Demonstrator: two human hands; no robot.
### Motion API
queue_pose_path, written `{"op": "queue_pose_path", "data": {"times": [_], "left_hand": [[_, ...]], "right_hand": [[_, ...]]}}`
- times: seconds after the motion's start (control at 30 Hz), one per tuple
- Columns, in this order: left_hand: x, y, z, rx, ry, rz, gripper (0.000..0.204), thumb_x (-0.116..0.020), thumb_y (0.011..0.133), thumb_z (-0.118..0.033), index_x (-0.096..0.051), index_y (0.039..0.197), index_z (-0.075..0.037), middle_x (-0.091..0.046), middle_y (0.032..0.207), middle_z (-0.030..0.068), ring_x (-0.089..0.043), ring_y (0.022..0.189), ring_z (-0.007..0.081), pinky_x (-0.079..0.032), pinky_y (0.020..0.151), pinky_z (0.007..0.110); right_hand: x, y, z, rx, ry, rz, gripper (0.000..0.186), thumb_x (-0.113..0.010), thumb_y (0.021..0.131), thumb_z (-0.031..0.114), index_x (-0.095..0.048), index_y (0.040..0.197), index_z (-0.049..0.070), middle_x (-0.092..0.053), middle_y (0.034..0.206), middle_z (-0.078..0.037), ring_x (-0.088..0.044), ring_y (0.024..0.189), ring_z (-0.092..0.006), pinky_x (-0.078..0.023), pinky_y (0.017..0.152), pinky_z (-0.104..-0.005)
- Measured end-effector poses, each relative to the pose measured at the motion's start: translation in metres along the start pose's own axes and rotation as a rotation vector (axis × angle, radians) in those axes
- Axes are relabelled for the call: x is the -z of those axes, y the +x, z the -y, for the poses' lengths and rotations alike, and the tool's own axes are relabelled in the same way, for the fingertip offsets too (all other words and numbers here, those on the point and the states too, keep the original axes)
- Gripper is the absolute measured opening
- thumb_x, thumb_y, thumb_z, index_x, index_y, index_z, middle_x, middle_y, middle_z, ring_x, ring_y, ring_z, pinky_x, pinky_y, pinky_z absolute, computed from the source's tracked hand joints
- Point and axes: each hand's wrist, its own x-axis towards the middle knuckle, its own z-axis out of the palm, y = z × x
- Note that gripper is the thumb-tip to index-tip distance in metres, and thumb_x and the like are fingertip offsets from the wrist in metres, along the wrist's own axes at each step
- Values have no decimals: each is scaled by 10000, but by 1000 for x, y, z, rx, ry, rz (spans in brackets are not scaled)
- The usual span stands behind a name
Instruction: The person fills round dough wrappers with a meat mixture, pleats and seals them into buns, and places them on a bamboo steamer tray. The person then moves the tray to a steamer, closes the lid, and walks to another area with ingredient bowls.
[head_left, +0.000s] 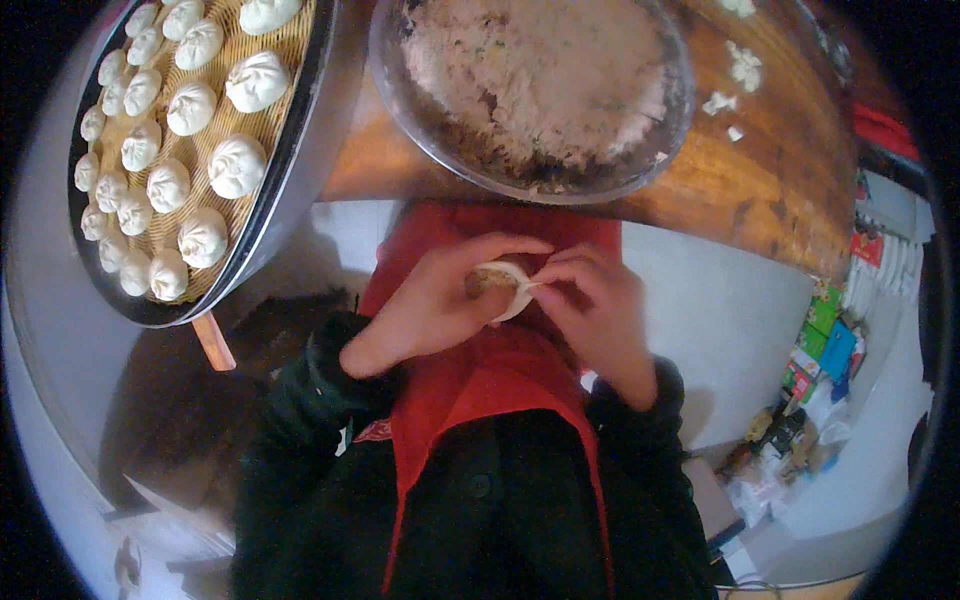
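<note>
A partly closed bun (515,300) of white dough is held in front of my red apron, with brownish filling showing in its opening. My left hand (440,295) cups it from the left, thumb over the filling and fingers around the far side. At the right edge of the dough, my right hand (590,300) pinches the rim between thumb and fingertips. Beyond both hands, on the table, stands a large metal bowl (455,165) with a mass of pale brown filling (540,75).
At the far left, a round steamer tray (215,130) with a woven mat bears several pleated buns (237,166). Dough scraps (744,66) lie on the wooden table (740,190) right of the bowl. Boxes and plastic bags (765,490) sit on the floor at right.
</note>
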Motion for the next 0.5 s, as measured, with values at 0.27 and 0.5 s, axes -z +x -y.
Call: {"op": "queue_pose_path", "data": {"times": [0.27,0.5], "left_hand": [[2,-6,12,-145,161,-247,488,-661,957,-50,-537,1429,-48,-647,1260,87,-628,1129,154,-526,957,324],[-6,-6,28,22,-181,-269,307,-601,1025,-130,-632,1300,5,-676,1211,68,-618,1133,141,-512,971,314]], "right_hand": [[-15,4,-10,-20,-42,10,171,-789,828,198,-736,975,127,-727,1012,-68,-704,949,-304,-574,832,-444],[-23,4,-8,55,-88,-77,162,-786,827,182,-740,973,129,-713,1000,-70,-702,928,-303,-581,804,-434]]}}
